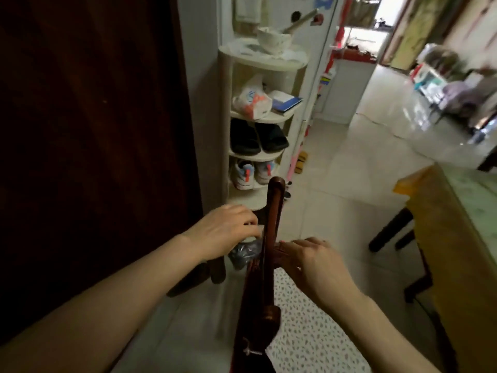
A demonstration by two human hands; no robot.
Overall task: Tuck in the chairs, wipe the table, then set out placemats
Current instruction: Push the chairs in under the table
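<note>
Glossy pale floor tiles [336, 162] surround a dark wooden chair [269, 251], left hand [228, 230] and right hand [314, 265] gripping it.

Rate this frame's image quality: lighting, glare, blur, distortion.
Head view: the dark door at left is underexposed; the doorway far back is blown out, with glare on the floor tiles; the far right is smeared with blur; wide-angle bending curves the table edge; hands and chair back are slightly soft.
</note>
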